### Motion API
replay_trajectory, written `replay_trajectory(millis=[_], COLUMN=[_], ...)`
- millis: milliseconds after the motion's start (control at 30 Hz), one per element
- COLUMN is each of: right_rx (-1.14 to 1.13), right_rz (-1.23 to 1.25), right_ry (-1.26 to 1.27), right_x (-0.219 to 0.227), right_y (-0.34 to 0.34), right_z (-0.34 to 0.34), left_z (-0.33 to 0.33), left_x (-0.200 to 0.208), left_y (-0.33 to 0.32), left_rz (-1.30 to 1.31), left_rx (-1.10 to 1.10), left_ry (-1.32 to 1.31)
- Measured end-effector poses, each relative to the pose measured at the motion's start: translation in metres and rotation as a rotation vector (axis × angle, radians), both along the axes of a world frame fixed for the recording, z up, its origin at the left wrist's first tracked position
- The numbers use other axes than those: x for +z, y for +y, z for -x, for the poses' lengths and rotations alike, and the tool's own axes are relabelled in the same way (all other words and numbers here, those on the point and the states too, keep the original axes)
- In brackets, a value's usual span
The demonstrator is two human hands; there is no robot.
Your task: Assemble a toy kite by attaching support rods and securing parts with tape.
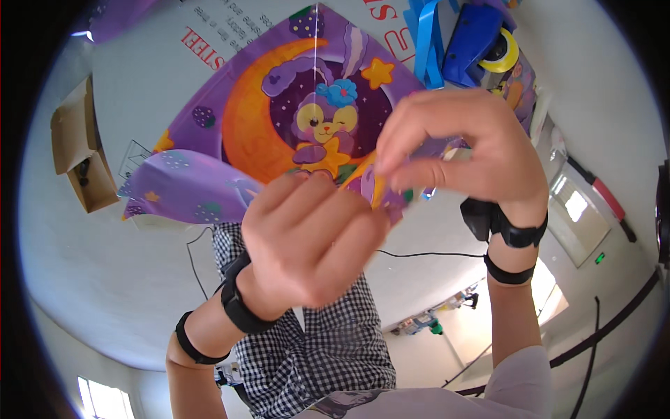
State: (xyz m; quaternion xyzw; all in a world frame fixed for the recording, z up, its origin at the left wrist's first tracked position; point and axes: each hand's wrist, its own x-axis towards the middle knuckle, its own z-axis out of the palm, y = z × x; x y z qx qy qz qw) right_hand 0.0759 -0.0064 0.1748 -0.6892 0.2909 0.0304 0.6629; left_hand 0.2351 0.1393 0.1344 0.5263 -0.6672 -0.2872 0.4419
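Observation:
A purple kite point(241, 91) with a cartoon rabbit, an orange moon and yellow stars lies spread out before me. My left hand point(314, 237) is closed in a fist over its near part, and a loose purple flap sticks out to the left of it. My right hand point(467, 146) is raised to the right, thumb and fingers pinched on the kite's orange-trimmed edge. That edge is pulled taut between the two hands. The fingertips of my left hand are hidden beneath the fist, and the right fingers are slightly blurred.
Beyond the kite is a pale printed board point(146, 63). A blue tape dispenser point(469, 42) with a yellow roll stands at the far right, beside a bundle of blue ribbon point(427, 42). An open cardboard box point(94, 185) is at the left. A thin black cable point(433, 254) runs below my hands.

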Motion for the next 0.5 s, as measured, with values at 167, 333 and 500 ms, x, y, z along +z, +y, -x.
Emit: replay_trajectory(millis=[167, 333, 500], right_rx=[0.044, 0.044, 0.074], right_rz=[-0.009, -0.015, 0.019], right_ry=[0.019, -0.016, -0.076], right_x=[0.014, 0.022, 0.024], right_y=[0.022, 0.035, 0.045], right_z=[-0.001, 0.007, 0.008], left_z=[-0.005, 0.001, -0.005], left_x=[0.018, 0.020, 0.023], left_y=[0.031, 0.051, 0.062], left_rz=[-0.011, 0.021, 0.057], left_rx=[-0.049, -0.038, -0.172], left_ry=[0.052, 0.079, 0.109])
